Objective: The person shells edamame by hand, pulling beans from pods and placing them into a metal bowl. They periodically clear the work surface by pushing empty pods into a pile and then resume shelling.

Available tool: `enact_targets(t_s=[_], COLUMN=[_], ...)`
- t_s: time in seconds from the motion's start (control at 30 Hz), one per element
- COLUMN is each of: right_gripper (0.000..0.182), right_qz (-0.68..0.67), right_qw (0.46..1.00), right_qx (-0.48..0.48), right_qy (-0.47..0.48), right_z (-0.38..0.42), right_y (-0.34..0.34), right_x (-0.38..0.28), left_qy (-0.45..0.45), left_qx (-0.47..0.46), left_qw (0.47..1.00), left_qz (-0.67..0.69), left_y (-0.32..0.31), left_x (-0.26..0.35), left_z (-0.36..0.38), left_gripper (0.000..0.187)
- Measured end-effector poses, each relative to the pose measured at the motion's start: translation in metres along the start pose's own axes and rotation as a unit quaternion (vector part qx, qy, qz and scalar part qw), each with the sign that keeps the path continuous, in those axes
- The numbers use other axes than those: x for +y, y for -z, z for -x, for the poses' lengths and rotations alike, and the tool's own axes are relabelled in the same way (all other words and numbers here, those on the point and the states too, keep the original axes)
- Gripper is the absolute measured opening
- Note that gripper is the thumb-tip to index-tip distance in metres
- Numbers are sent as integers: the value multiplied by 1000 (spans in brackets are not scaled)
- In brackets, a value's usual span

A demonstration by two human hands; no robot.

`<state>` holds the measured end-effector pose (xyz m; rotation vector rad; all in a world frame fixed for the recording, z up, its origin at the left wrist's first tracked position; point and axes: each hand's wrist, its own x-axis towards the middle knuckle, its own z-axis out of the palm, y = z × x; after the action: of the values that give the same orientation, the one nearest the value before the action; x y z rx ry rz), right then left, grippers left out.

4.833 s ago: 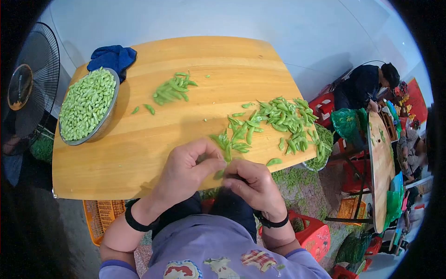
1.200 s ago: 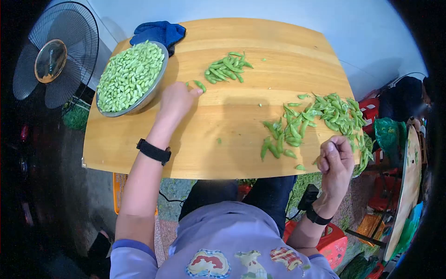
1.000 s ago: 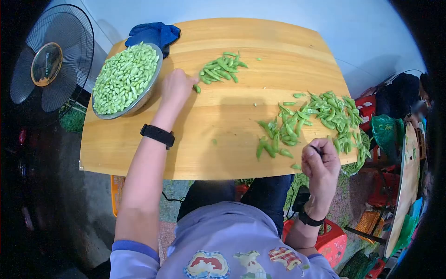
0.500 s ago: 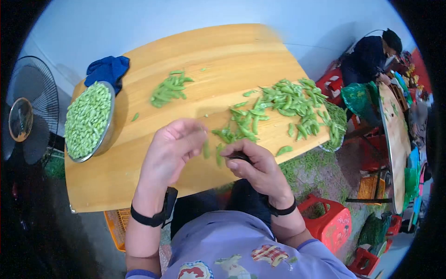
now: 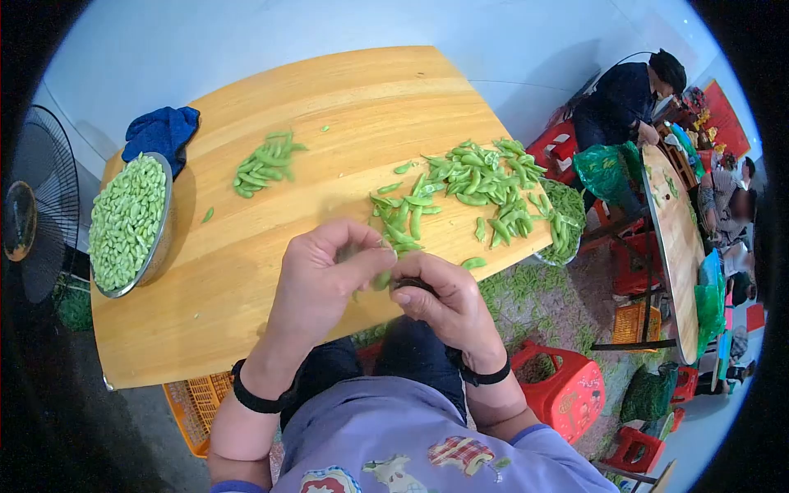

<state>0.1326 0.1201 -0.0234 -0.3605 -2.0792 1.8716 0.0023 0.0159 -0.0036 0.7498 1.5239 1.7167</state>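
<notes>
My left hand is closed, thumb and fingers pinching a green bean pod that is partly hidden and blurred. Against it, my right hand is closed around a small dark tool; most of the tool is covered by the fingers, so its kind cannot be made out. Just beyond both hands lies a large heap of green bean pods on the wooden table. Farther left is a smaller group of pods. A metal bowl heaped with shelled green beans stands at the left edge.
A blue cloth lies behind the bowl, and a fan stands left of the table. Beside the right edge sits a container of pods or shells. A red stool is at my right. Another person sits at a second table.
The hands have come closer together, and the left hand now meets the right at the pod. The view has shifted, so the table appears farther left.
</notes>
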Motion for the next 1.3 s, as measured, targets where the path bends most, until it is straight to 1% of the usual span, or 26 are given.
enact_targets(t_s=[0.07,0.13,0.3,0.37,0.4,0.47,0.57,0.6,0.63,0.67,0.7,0.73,0.77,0.8,0.83,0.87,0.97,1.1,1.13,1.17,1.2,1.23,1.27,1.3], right_gripper=[19,19,18,16,16,15,11,11,10,9,9,9,9,9,10,11,12,13,12,12,12,11,11,11], right_qz=[96,105,104,83,84,132,124,125,10,-104,-104,-216,-325,-324,-367,-409,-437,-434,-420,-404,-404,-138,141,142], right_qw=[992,991,992,996,996,988,988,988,1000,993,993,972,936,937,918,897,885,886,892,899,899,990,982,982], right_qx=[16,20,27,37,37,29,38,38,17,-3,-3,-34,-65,-63,-81,-98,-95,-96,-90,-83,-82,-1,79,79], right_qy=[81,74,63,17,17,69,81,81,17,-47,-47,-82,-117,-117,-126,-135,-131,-130,-139,-147,-147,-27,95,94], right_z=[1,1,5,4,3,3,3,4,5,6,6,6,6,7,6,5,5,6,5,4,4,2,0,0], right_y=[0,0,0,0,0,1,-2,-1,-1,0,2,4,4,4,4,3,0,-2,-2,-2,-4,-6,-8,-10], right_x=[-3,-5,-5,-3,-4,-5,-2,-1,0,1,0,-1,-1,0,2,3,5,5,5,4,5,5,5,4], left_qy=[-2,2,-12,-19,-11,-3,14,31,47,47,67,87,88,90,91,90,84,27,5,7,60,112,112,49], left_qx=[-3,-8,-1,-5,-14,-23,-36,-52,-67,-67,-107,-146,-147,-176,-204,-206,-225,-234,-239,-240,-173,-104,-105,-48], left_qw=[1000,999,999,998,998,999,999,998,993,993,979,959,959,941,922,921,905,893,888,888,912,929,929,979], left_qz=[-10,-39,-49,-60,-53,-46,-21,33,86,86,158,228,228,273,318,318,350,385,392,392,366,337,338,193], left_y=[-1,-2,-5,-6,-5,-3,-1,0,2,5,8,10,12,13,14,14,13,12,12,11,11,10,8,6], left_x=[3,4,6,5,5,4,0,-2,-5,-9,-16,-22,-27,-33,-36,-38,-45,-56,-57,-56,-52,-49,-47,-46], left_z=[1,1,1,2,1,1,0,-1,-2,-3,-5,-6,-7,-9,-10,-11,-10,-9,-9,-8,-6,-5,-4,-2], left_gripper=[5,4,4,3,3,3,2,2,3,3,4,5,5,6,7,7,10,10,9,9,10,11,11,10])
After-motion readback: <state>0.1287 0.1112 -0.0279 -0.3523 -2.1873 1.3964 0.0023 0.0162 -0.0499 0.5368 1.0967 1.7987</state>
